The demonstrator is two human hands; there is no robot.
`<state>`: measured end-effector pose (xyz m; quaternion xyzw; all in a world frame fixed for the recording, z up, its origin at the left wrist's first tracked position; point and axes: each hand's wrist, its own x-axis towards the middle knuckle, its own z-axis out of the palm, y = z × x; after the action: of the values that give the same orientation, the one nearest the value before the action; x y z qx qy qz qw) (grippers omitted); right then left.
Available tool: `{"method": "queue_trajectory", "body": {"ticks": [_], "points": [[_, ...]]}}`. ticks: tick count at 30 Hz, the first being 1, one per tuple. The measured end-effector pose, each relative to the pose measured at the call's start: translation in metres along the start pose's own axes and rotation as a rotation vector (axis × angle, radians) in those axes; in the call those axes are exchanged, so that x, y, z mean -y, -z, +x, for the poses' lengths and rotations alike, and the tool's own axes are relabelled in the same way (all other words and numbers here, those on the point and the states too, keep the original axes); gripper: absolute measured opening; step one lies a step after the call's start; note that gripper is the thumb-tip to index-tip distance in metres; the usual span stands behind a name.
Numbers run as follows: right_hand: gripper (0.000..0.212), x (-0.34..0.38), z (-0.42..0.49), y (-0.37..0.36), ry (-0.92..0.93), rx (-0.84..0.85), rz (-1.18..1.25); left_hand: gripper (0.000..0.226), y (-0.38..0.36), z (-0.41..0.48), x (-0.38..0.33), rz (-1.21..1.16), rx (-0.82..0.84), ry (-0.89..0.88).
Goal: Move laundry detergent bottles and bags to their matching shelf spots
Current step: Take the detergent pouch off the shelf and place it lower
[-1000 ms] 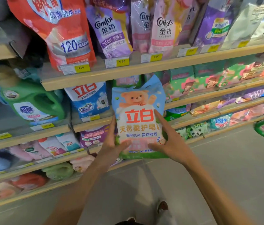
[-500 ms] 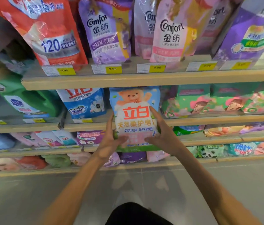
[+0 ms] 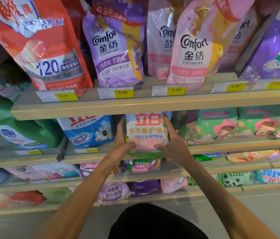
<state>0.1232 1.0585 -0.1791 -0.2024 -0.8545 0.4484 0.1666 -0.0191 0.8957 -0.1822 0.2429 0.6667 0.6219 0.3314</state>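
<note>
A soap-powder bag (image 3: 147, 133), white with red characters and a green bottom, stands upright on the second wooden shelf (image 3: 222, 145). Its top is hidden behind the shelf above (image 3: 153, 106). My left hand (image 3: 121, 144) grips the bag's left side and my right hand (image 3: 172, 144) grips its right side, thumbs on the front. It sits between a blue-and-white detergent bag (image 3: 88, 130) on the left and green cartoon bags (image 3: 222, 128) on the right.
The top shelf carries a red bag (image 3: 37, 45), purple (image 3: 115, 49) and pink Comfort pouches (image 3: 194, 49), with yellow price tags (image 3: 123, 92) on the edge. A green bottle (image 3: 20, 130) stands far left. Lower shelves hold several small bags. Grey floor lies below.
Both hands have carried the bag up and forward into the gap on the second shelf; its bear-printed top has slid out of sight under the upper shelf. The camera has moved closer.
</note>
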Motion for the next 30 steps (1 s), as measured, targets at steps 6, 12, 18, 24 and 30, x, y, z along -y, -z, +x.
{"method": "queue_trajectory", "body": {"ticks": [6,12,18,24,30], "points": [[0.102,-0.004,0.029,0.003,-0.079,-0.055,-0.141,0.109,0.006,0.031,0.003,0.112,0.009,-0.002],[0.085,-0.007,0.043,0.014,0.018,-0.142,-0.201,0.095,0.004,0.054,0.006,0.199,0.01,-0.134],[0.105,-0.044,0.047,-0.018,0.007,-0.167,-0.246,0.114,-0.004,0.064,0.041,0.332,0.091,-0.2],[0.104,-0.059,0.07,-0.022,-0.045,-0.165,-0.316,0.115,-0.004,0.071,0.047,0.3,0.075,-0.139],[0.076,-0.053,0.073,-0.015,-0.096,-0.166,-0.366,0.104,-0.015,0.075,0.046,0.44,-0.007,-0.197]]}}
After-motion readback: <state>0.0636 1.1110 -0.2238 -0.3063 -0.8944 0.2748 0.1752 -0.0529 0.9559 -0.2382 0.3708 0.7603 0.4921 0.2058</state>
